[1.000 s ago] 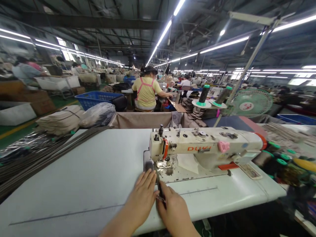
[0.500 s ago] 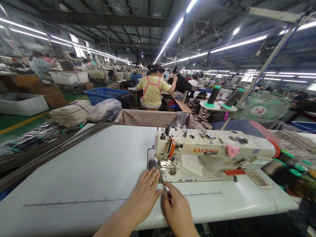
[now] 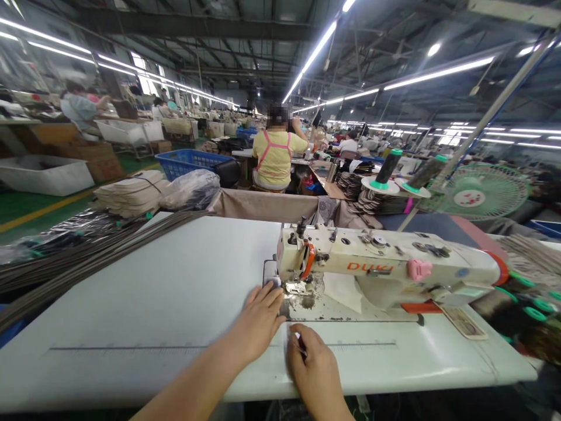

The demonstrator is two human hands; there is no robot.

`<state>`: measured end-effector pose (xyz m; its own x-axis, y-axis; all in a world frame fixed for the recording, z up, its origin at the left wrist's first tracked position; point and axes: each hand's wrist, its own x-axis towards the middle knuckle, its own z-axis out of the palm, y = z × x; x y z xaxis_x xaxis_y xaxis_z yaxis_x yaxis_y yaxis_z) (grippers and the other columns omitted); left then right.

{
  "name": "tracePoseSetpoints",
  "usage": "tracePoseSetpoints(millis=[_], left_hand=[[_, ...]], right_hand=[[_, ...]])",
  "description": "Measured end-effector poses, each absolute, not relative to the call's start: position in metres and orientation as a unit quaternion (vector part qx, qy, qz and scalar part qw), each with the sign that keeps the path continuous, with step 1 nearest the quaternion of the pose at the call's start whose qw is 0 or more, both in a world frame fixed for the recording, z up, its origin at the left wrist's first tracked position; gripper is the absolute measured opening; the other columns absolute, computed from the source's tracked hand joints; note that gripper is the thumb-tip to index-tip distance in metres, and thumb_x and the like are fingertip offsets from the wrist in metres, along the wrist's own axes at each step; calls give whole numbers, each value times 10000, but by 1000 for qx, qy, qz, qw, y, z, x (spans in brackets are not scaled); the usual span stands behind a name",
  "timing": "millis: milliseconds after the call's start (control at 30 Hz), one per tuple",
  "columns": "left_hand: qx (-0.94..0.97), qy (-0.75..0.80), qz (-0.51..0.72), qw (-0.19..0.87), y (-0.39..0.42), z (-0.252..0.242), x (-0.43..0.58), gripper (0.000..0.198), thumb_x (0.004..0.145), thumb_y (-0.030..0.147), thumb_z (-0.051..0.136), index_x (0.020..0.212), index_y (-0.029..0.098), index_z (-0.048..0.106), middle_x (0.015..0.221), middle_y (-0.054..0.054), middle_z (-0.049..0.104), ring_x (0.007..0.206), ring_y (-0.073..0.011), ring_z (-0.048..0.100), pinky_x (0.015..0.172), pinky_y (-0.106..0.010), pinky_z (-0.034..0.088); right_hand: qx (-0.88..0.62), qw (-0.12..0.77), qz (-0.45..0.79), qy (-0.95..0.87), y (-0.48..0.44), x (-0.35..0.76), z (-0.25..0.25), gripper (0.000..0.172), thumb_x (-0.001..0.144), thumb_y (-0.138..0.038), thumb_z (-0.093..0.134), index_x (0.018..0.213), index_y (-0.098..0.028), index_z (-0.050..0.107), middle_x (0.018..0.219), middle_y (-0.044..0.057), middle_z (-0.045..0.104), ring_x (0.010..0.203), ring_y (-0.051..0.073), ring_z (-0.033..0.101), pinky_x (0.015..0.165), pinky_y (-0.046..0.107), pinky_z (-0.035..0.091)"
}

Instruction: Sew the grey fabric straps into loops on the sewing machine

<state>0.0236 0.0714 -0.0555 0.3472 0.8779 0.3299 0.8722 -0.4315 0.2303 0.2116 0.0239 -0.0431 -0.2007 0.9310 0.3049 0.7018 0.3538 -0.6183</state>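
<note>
1. Desk (image 3: 166, 280): long dark strips (image 3: 100, 251) lay left, untouched.
2. Sewing machine (image 3: 390, 260), right: no finished stitching showed.
3. Left hand (image 3: 259, 321): flat, open, mostly hiding a dark piece (image 3: 276, 282) beside the machine.
4. Right hand (image 3: 316, 365), nearer: curled round a small metal item (image 3: 302, 352).

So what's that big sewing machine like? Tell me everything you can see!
The machine is cream and looks like painted metal, with orange letters on its side and an orange band at its right end. Metal knobs sit on top, and a pink thing is on its side. It stands on a pale table, its long arm level over a stained base. The left hand lies by its needle end; I can't tell if they touch.
</note>
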Motion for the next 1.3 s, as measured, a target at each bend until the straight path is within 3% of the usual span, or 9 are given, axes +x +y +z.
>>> tracePoseSetpoints(millis=[200,533,733,933,1100,1300], left_hand=[[817,540,201,19,76,-54,22,468,1009,319,528,1470,241,495,1545,-92,539,1511,-311,377,1222,-578,336],[821,530,192,88,90,-39,12,404,996,298,558,1396,259,589,1489,-73,601,1488,-291,413,1223,-585,334],[804,509,262,159,126,-43,0,286,918,178,602,1174,200,728,1325,-95,690,1271,-242,614,1164,-419,455],[798,505,279,173,167,-52,1,340,894,129,584,1179,232,737,1405,-63,636,1275,-228,610,1158,-375,469],[815,480,271,176,185,-51,4,302,939,180,571,1166,252,756,1344,-42,688,1280,-239,603,1168,-385,443],[820,488,258,149,180,-47,-2,316,964,231,578,1247,249,718,1426,-94,623,1337,-314,531,1196,-546,356]], right_hand=[[-541,319,182,-756,24,211,-42,262,913,-171,454,1031,-232,680,958,56,755,862,209,720,777,298,534],[-544,316,183,-756,23,211,-44,237,914,-155,456,1001,-238,660,897,34,725,817,199,687,752,282,493],[-540,319,175,-759,25,212,-45,223,900,-146,458,971,-236,649,861,25,710,775,189,674,709,274,473],[-527,346,137,-764,25,212,-56,202,898,-138,469,953,-236,636,842,27,704,761,196,674,692,282,460],[-519,353,124,-768,24,212,-58,230,876,-103,473,980,-239,627,842,23,700,747,194,668,682,280,449],[-510,348,114,-778,25,211,-56,240,864,-88,461,969,-237,616,829,12,679,724,184,648,661,277,429]])
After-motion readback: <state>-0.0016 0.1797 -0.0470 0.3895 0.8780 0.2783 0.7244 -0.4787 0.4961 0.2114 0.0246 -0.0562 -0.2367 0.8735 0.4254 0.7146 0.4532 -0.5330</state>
